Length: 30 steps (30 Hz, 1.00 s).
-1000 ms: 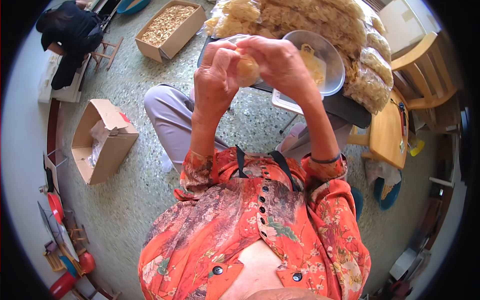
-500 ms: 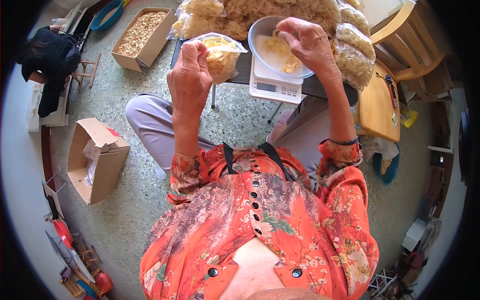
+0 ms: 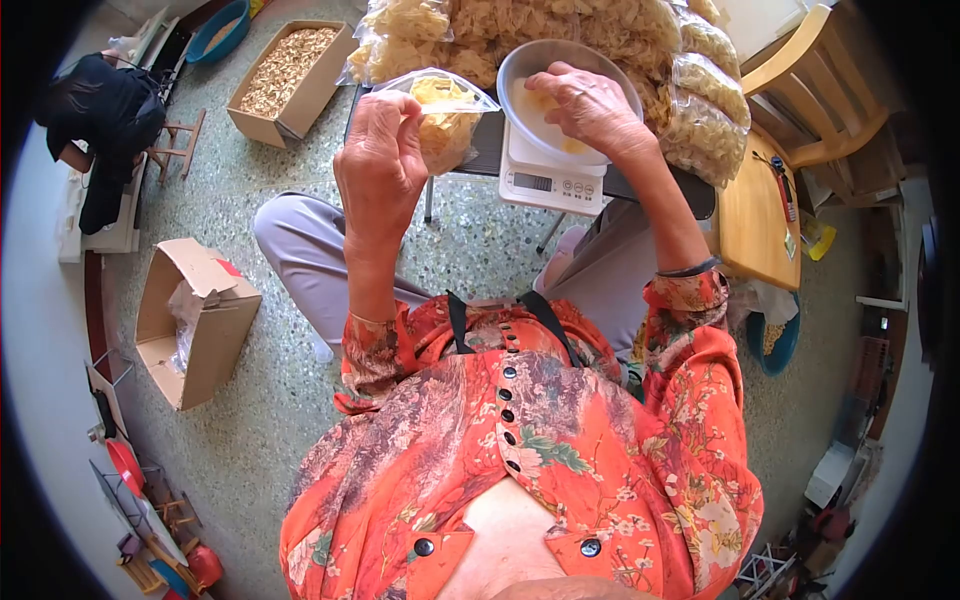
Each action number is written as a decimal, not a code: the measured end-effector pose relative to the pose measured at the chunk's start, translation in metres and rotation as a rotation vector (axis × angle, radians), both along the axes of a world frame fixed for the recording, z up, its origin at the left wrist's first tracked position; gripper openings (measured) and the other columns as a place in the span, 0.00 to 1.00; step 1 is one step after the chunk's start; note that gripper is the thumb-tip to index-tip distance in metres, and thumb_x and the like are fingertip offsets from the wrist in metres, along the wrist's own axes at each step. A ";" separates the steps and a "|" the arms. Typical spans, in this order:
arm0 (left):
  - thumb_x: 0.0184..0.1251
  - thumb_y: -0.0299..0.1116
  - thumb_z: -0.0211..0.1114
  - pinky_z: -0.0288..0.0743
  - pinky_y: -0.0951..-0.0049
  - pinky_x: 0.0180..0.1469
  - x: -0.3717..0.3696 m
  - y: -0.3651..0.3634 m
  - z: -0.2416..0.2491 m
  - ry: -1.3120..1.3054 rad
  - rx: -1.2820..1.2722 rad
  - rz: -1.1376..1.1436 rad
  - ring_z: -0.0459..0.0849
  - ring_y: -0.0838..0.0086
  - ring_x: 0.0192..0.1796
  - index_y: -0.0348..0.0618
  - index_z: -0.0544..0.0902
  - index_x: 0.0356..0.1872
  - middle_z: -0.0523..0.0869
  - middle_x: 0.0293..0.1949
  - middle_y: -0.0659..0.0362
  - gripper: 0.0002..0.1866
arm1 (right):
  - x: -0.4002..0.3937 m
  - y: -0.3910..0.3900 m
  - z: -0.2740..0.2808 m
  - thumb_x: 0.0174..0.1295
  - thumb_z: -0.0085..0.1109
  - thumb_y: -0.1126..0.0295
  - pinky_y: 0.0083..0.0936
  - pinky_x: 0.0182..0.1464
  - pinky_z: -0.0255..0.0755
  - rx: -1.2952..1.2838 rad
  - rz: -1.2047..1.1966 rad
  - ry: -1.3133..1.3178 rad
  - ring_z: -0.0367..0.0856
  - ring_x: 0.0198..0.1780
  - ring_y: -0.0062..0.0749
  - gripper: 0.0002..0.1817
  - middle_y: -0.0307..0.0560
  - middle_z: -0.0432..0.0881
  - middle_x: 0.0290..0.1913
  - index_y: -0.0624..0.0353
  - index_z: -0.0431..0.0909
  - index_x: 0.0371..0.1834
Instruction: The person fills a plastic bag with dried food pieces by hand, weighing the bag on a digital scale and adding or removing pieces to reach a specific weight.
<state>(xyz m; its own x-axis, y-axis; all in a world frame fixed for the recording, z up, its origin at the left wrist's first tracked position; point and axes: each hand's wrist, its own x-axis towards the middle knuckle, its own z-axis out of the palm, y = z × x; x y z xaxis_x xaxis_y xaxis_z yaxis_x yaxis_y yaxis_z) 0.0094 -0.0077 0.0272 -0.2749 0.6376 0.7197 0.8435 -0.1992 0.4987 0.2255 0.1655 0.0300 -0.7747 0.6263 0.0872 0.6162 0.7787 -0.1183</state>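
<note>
My left hand (image 3: 380, 150) pinches the rim of a clear plastic bag (image 3: 447, 135), which is partly filled with pale yellow dried slices. Its mouth gapes toward the right. My right hand (image 3: 590, 105) reaches down into a translucent bowl (image 3: 513, 75), fingers curled over the yellow slices at its bottom. Those fingertips are partly hidden, and I cannot make out how many slices they hold. Under the bowl is a white digital scale (image 3: 552, 187) with a small grey display and buttons, standing on a dark narrow table (image 3: 672, 190).
Filled bags (image 3: 708, 122) of slices are piled behind the bowl. A wooden chair (image 3: 755, 225) with tools on its seat stands right. Left are a carton of dried pieces (image 3: 290, 72), an open cardboard box (image 3: 205, 320) and another person (image 3: 105, 120) in dark clothes.
My right hand has lowered from above the bowl's rim into it, moving slightly left over the slices. My left hand still holds the bag in nearly the same place.
</note>
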 end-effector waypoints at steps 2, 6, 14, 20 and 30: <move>0.67 0.21 0.70 0.83 0.57 0.41 -0.001 0.000 0.000 -0.003 0.005 -0.002 0.88 0.51 0.41 0.43 0.81 0.42 0.85 0.39 0.52 0.08 | -0.001 0.002 -0.003 0.59 0.71 0.72 0.41 0.58 0.79 0.018 0.001 -0.015 0.86 0.55 0.46 0.19 0.43 0.84 0.51 0.48 0.85 0.55; 0.67 0.21 0.71 0.83 0.58 0.41 0.001 -0.001 0.000 -0.007 -0.007 0.003 0.88 0.53 0.41 0.43 0.81 0.42 0.85 0.40 0.53 0.08 | -0.003 0.010 -0.009 0.64 0.67 0.69 0.41 0.54 0.80 0.064 -0.036 -0.041 0.87 0.50 0.47 0.09 0.47 0.87 0.45 0.52 0.87 0.46; 0.65 0.21 0.73 0.83 0.60 0.44 -0.001 0.000 0.002 0.017 0.079 -0.006 0.88 0.56 0.42 0.42 0.84 0.42 0.85 0.41 0.54 0.08 | 0.024 0.016 0.012 0.68 0.70 0.67 0.28 0.46 0.82 -0.161 -0.060 0.516 0.88 0.39 0.30 0.10 0.45 0.90 0.38 0.59 0.88 0.48; 0.65 0.20 0.73 0.82 0.62 0.47 0.002 0.001 0.000 -0.005 0.100 -0.051 0.87 0.57 0.43 0.40 0.85 0.42 0.85 0.41 0.53 0.08 | 0.008 -0.010 0.037 0.65 0.75 0.71 0.17 0.43 0.80 -0.511 -0.086 0.963 0.87 0.36 0.18 0.11 0.41 0.91 0.37 0.52 0.89 0.50; 0.66 0.18 0.71 0.82 0.64 0.47 -0.002 0.000 0.000 -0.063 0.065 -0.078 0.88 0.62 0.44 0.39 0.85 0.42 0.85 0.41 0.52 0.08 | -0.086 -0.067 0.037 0.64 0.72 0.67 0.29 0.39 0.83 -0.020 0.204 0.914 0.90 0.36 0.37 0.07 0.42 0.90 0.34 0.52 0.85 0.42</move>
